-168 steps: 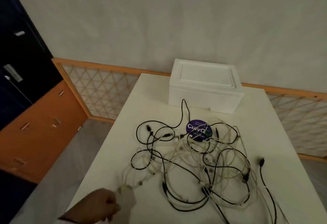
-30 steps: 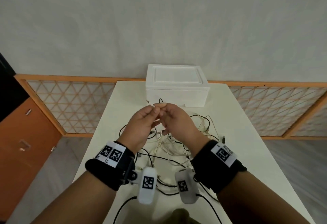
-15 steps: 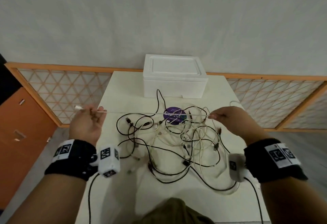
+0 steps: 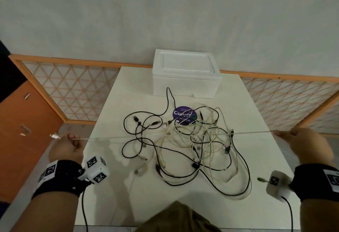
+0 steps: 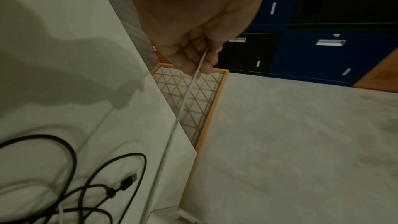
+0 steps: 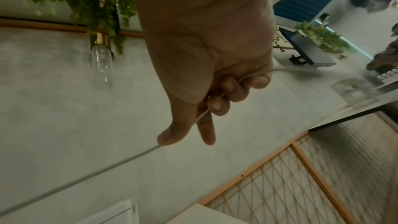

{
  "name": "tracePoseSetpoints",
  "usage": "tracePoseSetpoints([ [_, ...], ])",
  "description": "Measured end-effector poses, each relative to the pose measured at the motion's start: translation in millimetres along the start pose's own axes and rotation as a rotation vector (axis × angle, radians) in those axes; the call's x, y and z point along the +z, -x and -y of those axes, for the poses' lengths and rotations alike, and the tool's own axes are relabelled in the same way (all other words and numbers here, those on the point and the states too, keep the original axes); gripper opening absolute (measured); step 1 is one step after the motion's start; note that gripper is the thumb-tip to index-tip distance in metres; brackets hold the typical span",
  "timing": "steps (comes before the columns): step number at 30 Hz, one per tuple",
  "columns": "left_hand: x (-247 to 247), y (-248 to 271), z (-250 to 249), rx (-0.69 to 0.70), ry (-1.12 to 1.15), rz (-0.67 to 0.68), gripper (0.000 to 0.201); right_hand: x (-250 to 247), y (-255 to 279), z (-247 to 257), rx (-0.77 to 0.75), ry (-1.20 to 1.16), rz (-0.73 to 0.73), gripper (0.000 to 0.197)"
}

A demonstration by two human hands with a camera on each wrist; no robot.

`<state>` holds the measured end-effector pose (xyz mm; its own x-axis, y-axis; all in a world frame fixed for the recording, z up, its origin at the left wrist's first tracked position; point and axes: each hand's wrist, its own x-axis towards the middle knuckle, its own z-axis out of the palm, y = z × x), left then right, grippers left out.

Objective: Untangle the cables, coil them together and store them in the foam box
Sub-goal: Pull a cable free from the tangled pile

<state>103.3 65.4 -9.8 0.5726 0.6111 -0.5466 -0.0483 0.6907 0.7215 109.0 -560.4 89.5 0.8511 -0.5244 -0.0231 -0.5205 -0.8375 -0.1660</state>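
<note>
A white cable is stretched taut across the table above the tangle. My left hand pinches it near its plug, out past the table's left edge; the cable runs from those fingers. My right hand grips the other end beyond the right edge, fingers curled round the cable. A tangle of black and white cables lies on the table's middle. The white foam box stands shut at the far edge.
A round purple sticker lies under the tangle's far part. The white table is flanked by wooden lattice screens on both sides. Orange and blue cabinets stand to the left. A black plug lies near the left edge.
My hands have drawn further apart, from over the table to beyond both its side edges, pulling the white cable into a straight taut line over the tangle.
</note>
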Motion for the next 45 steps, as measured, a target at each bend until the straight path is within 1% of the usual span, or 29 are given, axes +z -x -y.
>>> tracePoseSetpoints([
  [3, 0.9, 3.6, 6.3, 0.014, 0.053, -0.056, 0.024, 26.4, -43.9, -43.7, 0.006, 0.094, 0.01, 0.095],
  [5, 7.0, 11.9, 13.0, -0.01, 0.01, -0.059, 0.022, 42.1, -69.0, -54.0, 0.01, 0.132, 0.042, 0.1],
  [6, 11.2, 17.6, 16.9, -0.027, -0.029, -0.042, 0.021, 41.6, -67.9, -44.1, 0.017, 0.173, 0.088, 0.098],
  [8, 19.9, 31.5, 29.2, -0.064, -0.105, 0.011, 0.021, 29.9, -41.7, -3.5, 0.018, 0.272, 0.175, 0.086],
  [9, 24.7, 39.6, 35.0, -0.074, -0.136, 0.042, 0.021, 28.3, -31.7, 16.3, 0.007, 0.305, 0.184, 0.076],
  [10, 30.1, 47.5, 40.9, -0.079, -0.155, 0.088, 0.022, 29.2, -24.4, 35.1, -0.047, 0.309, 0.172, 0.062],
  [11, 35.1, 54.5, 46.5, -0.089, -0.16, 0.136, 0.023, 31.3, -15.7, 54.8, -0.145, 0.274, 0.137, 0.052],
  [12, 39.6, 60.7, 52.0, -0.099, -0.163, 0.178, 0.023, 33.6, -6.3, 74.8, -0.26, 0.183, 0.115, 0.045],
  [14, 47.3, 71.2, 62.0, -0.119, -0.178, 0.219, 0.024, 40.7, 15.7, 116.9, -0.457, -0.05, 0.155, 0.031],
  [15, 50.0, 75.4, 66.7, -0.128, -0.19, 0.226, 0.023, 45.2, 25.4, 134.9, -0.55, -0.107, 0.203, 0.026],
  [18, 52.9, 87.1, 75.7, -0.14, -0.233, 0.175, 0.021, 61.1, 71.1, 187.1, -0.933, -0.088, 0.391, 0.026],
  [19, 51.8, 90.8, 77.2, -0.135, -0.256, 0.151, 0.021, 68.2, 85.1, 199.8, -1.039, -0.071, 0.445, 0.027],
  [21, 46.7, 97.3, 79.4, -0.13, -0.284, 0.133, 0.019, 86.4, 106.2, 219.3, -1.203, -0.04, 0.524, 0.029],
  [23, 40.5, 101.2, 82.6, -0.135, -0.279, 0.146, 0.016, 106.1, 118.9, 237.4, -1.345, -0.013, 0.537, 0.033],
  [25, 36.6, 105.5, 87.9, -0.135, -0.301, 0.158, 0.016, 122.7, 130.6, 255.8, -1.425, 0.049, 0.564, 0.038],
  [26, 34.8, 108.3, 90.8, -0.132, -0.325, 0.158, 0.017, 130.9, 137.3, 263.3, -1.442, 0.133, 0.569, 0.038],
  [29, 27.7, 113.1, 97.9, -0.143, -0.361, 0.159, 0.021, 151.6, 154.2, 274.8, -1.501, 0.384, 0.478, 0.025],
  [32, 20.1, 111.3, 101.4, -0.171, -0.329, 0.165, 0.023, 169.1, 152.4, 271.7, -1.533, 0.4, 0.41, 0.019],
  [33, 18.6, 110.3, 101.6, -0.179, -0.308, 0.163, 0.023, 171.8, 148.0, 270.7, -1.516, 0.361, 0.35, 0.018],
  [34, 18.4, 109.0, 101.7, -0.186, -0.289, 0.163, 0.023, 168.2, 143.2, 270.5, -1.462, 0.278, 0.363, 0.02],
  [36, 21.5, 108.1, 102.5, -0.197, -0.26, 0.173, 0.022, 157.1, 131.9, 271.8, -1.325, 0.013, 0.38, 0.022],
  [38, 32.2, 112.7, 102.1, -0.186, -0.235, 0.203, 0.022, 143.1, 120.5, 273.8, -1.158, -0.241, 0.378, 0.016],
  [40, 51.2, 119.7, 101.0, -0.134, -0.217, 0.272, 0.024, 127.1, 113.3, 274.2, -1.045, -0.433, 0.418, 0.012],
  [41, 63.7, 125.2, 100.1, -0.107, -0.214, 0.315, 0.025, 117.0, 111.7, 273.6, -1.023, -0.5, 0.438, 0.011],
  [43, 89.0, 134.5, 101.5, -0.067, -0.236, 0.415, 0.027, 101.8, 110.3, 271.1, -1.024, -0.573, 0.445, 0.01],
  [45, 112.5, 144.1, 107.0, -0.042, -0.262, 0.549, 0.031, 89.8, 107.5, 269.6, -1.019, -0.635, 0.448, 0.012],
])
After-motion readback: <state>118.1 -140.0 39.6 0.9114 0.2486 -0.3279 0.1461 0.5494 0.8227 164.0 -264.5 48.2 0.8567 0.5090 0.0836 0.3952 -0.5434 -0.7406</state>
